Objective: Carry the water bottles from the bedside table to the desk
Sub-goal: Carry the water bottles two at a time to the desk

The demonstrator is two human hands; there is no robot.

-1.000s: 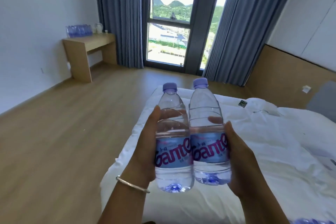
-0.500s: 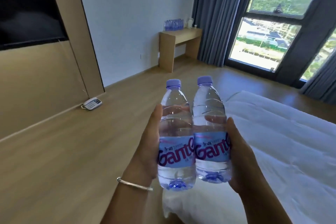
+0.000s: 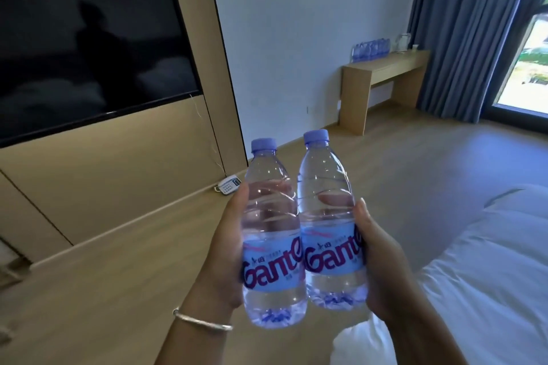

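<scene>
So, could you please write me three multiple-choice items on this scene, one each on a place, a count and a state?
1. Where does the desk stand?
A. against the far wall beside the curtain
B. under the TV
C. at the foot of the bed

2. How many bottles are held?
A. one
B. two
C. three

3. What state are the held bottles' caps in?
A. both off
B. one off
C. both on

Answers:
1 A: the desk sits at the white wall, with the blue curtain at its right end.
2 B: the left hand holds the left bottle and the right hand holds the right bottle.
3 C: a purple cap tops each bottle.
</scene>
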